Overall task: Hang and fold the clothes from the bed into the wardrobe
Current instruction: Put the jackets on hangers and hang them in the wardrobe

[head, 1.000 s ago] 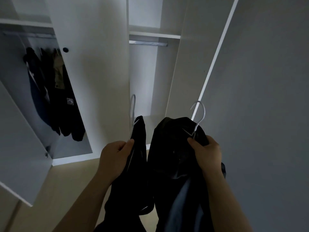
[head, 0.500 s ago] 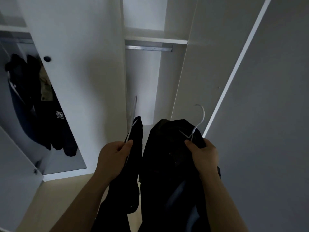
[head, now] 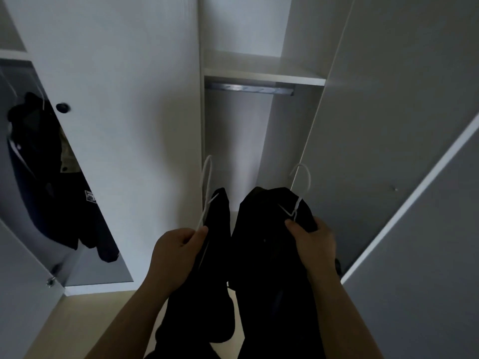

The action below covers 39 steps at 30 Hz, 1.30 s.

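Since a second ago the open middle compartment (head: pixel 233 151) is brought nearer. Its rail (head: pixel 250 88) and the shelf (head: pixel 264 77) above it are now seen larger and lower in the view, while the left compartment is pushed toward the edge.

Nothing is altered in the holds. The left grip (head: pixel 176 251) is curled round the neck of a white left hanger (head: pixel 206 182), with the thumb pressed on the wire. The right grip (head: pixel 312 239) is pinched on the neck of the right hanger (head: pixel 298 203) and the cloth under it. Neither is spread. The left garment (head: pixel 220 218) and right garment (head: pixel 259 242) are thus kept in the hands, low before the wardrobe and well below the rail, not yet hung.

The approach is judged nearly finished. A lift of each hook to the rail is what is left for this pair.

The following are counted:
- Two hangers
- Two dark garments, one on each hanger
- One rail in the middle compartment, with nothing seen on it
- One round knob (head: pixel 63 108) on the door (head: pixel 116 99) between
- A bunch of dark hung clothes (head: pixel 39 177) in the left compartment, whose number cannot be told
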Motion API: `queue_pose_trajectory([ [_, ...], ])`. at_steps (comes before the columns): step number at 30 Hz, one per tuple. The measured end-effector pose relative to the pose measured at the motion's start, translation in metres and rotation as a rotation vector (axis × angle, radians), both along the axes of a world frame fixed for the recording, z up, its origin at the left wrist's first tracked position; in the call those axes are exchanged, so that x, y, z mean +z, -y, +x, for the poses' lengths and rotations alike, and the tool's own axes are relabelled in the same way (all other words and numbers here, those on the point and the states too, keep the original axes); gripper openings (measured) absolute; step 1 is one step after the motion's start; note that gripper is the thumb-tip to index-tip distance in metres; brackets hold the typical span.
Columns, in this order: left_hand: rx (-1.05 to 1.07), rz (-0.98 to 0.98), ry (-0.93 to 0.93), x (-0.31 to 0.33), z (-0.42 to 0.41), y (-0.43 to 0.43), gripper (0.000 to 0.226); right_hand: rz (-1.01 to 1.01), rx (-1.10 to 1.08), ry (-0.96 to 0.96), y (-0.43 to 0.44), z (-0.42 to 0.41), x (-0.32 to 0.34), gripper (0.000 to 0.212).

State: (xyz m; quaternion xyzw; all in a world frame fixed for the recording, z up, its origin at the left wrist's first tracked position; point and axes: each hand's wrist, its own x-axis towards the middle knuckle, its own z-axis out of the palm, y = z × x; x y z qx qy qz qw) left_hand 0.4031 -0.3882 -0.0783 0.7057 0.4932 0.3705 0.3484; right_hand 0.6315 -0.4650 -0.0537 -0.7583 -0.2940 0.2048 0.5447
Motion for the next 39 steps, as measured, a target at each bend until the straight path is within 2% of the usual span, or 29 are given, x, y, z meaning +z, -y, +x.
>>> queue_pose_trajectory([
  [10, -0.009, -0.014, -0.008, -0.003, 0.039, -0.105, 0.054, -0.002, -0.018, 0.028, -0.101, 0.04, 0.014, 0.026],
  [14, -0.008, -0.046, -0.007, -0.005, 0.057, -0.127, 0.053, -0.028, 0.042, -0.002, -0.128, 0.057, 0.011, 0.021],
  [17, 0.027, -0.033, -0.024, -0.001, 0.077, -0.147, 0.052, -0.032, 0.125, -0.07, -0.153, 0.077, 0.011, 0.011],
  [20, 0.066, -0.041, -0.035, -0.006, 0.091, -0.158, 0.052, -0.03, 0.211, -0.212, -0.174, 0.092, 0.012, 0.017],
  [24, 0.152, -0.055, -0.023, -0.016, 0.115, -0.168, 0.051, -0.077, 0.306, -0.252, -0.203, 0.122, 0.013, 0.005],
  [28, 0.209, -0.07, -0.016, -0.022, 0.129, -0.176, 0.05, -0.156, 0.385, -0.294, -0.224, 0.139, 0.008, 0.037],
  [30, 0.225, -0.088, -0.001, -0.023, 0.134, -0.18, 0.051, -0.15, 0.391, -0.242, -0.236, 0.143, 0.008, 0.04],
  [34, 0.25, -0.096, 0.036, -0.022, 0.131, -0.195, 0.053, -0.145, 0.392, -0.164, -0.259, 0.141, 0.008, 0.035],
  [39, 0.212, -0.11, 0.056, -0.031, 0.123, -0.212, 0.054, -0.105, 0.377, -0.139, -0.285, 0.139, 0.008, 0.011],
])
